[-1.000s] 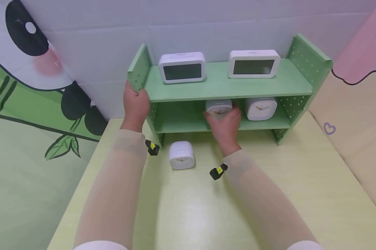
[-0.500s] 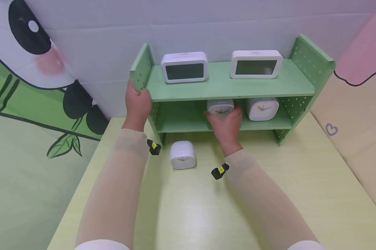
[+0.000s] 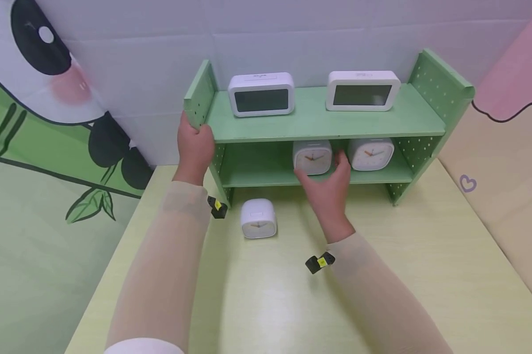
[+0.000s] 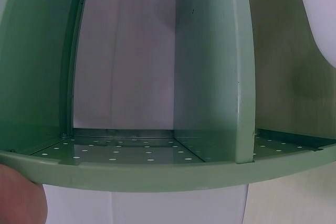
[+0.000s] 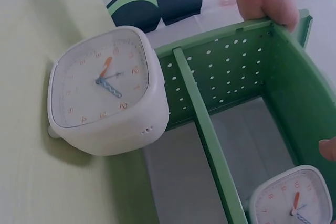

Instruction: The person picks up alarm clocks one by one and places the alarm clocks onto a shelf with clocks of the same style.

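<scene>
My left hand (image 3: 196, 152) grips the left side panel of a green two-tier shelf (image 3: 252, 167), and part of that hand (image 4: 20, 196) shows at the panel edge in the left wrist view. On the lower tier stands a white square alarm clock (image 3: 312, 157), upright, its dial facing out. Just in front of it is my right hand (image 3: 329, 194), thumb and fingers spread apart, gripping nothing. Beside that clock, to the right, stands a matching alarm clock (image 3: 372, 153). A third white alarm clock (image 3: 259, 219) rests on the table, its dial large in the right wrist view.
Two white digital clocks, a left one (image 3: 262, 101) and a right one (image 3: 363, 96), stand on the upper tier. The shelf sits on a pale wooden table (image 3: 266, 300). Behind it hangs a cloth backdrop (image 3: 159, 64) with cartoon prints.
My right hand has let go of the middle alarm clock and drawn back slightly toward me, uncovering its dial. My left hand has kept its hold on the shelf.
</scene>
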Motion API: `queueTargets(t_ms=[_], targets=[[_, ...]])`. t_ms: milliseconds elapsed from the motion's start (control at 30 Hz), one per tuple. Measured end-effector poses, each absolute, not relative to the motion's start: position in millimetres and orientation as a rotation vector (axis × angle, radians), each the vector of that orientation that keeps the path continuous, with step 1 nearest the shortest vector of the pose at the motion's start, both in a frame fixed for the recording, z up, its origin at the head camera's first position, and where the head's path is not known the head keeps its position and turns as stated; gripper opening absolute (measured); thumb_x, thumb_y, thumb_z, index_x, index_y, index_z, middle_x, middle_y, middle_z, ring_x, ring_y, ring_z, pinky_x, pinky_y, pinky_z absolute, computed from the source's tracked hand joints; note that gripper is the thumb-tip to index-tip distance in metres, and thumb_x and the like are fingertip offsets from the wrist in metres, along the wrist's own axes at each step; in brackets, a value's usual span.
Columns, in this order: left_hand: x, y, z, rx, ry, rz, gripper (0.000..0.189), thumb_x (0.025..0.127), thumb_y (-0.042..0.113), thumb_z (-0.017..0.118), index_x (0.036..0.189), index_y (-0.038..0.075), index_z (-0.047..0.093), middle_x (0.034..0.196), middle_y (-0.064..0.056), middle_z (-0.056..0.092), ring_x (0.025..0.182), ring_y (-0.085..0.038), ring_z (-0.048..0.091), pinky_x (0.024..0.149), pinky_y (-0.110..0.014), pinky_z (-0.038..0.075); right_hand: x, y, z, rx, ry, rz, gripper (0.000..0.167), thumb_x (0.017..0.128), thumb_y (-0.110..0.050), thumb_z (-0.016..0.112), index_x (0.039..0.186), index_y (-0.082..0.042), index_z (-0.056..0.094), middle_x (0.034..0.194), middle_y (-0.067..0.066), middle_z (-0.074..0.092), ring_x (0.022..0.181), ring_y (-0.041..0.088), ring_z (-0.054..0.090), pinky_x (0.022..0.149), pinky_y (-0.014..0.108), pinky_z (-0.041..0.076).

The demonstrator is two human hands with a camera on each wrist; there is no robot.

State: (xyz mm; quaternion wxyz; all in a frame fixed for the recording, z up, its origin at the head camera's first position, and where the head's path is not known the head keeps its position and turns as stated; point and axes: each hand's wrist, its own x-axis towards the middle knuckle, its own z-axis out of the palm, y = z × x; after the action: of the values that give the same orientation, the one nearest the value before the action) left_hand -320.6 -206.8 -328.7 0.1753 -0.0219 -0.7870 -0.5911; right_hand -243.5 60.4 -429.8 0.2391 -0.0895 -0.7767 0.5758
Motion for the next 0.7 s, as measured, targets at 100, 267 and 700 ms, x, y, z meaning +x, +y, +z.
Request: queueTargets(t_ms=[100, 267, 700], targets=[[-321, -206, -329, -0.06, -2.227, -1.669, 0.056, 0.097, 0.007, 0.034, 0.151, 0.018, 0.041, 0.144, -0.004, 0.05, 0.125, -0.013, 0.045, 0.107, -0.032, 0.036, -231, 62, -429, -0.214, -2.111, 1.605, 0.11, 0.082, -0.039, 0.087, 0.162, -0.006, 0.019, 0.16, 0.011, 0.029, 0.145, 0.024, 0.03, 0.118, 0.04, 0.029], [-320, -206, -328, -0.05, -2.224, -1.664, 0.057, 0.097, 0.006, 0.033, 0.152, 0.016, 0.04, 0.145, -0.004, 0.05, 0.125, -0.012, 0.045, 0.107, -0.028, 0.035, -214, 65, -429, -0.18, -2.103, 1.632, 0.11, 0.084, -0.043, 0.085, 0.162, -0.006, 0.017, 0.161, 0.009, 0.029, 0.145, 0.022, 0.029, 0.117, 0.041, 0.029], [-320, -206, -327, -0.036, -2.239, -1.681, 0.06, 0.097, 0.006, 0.034, 0.156, 0.02, 0.037, 0.149, -0.002, 0.048, 0.13, -0.012, 0.043, 0.112, -0.03, 0.034, -185, 135, -435, 0.032, -2.402, 1.31, 0.071, 0.1, -0.036, 0.066, 0.153, 0.002, 0.035, 0.141, 0.018, 0.049, 0.128, 0.035, 0.049, 0.101, 0.051, 0.042]])
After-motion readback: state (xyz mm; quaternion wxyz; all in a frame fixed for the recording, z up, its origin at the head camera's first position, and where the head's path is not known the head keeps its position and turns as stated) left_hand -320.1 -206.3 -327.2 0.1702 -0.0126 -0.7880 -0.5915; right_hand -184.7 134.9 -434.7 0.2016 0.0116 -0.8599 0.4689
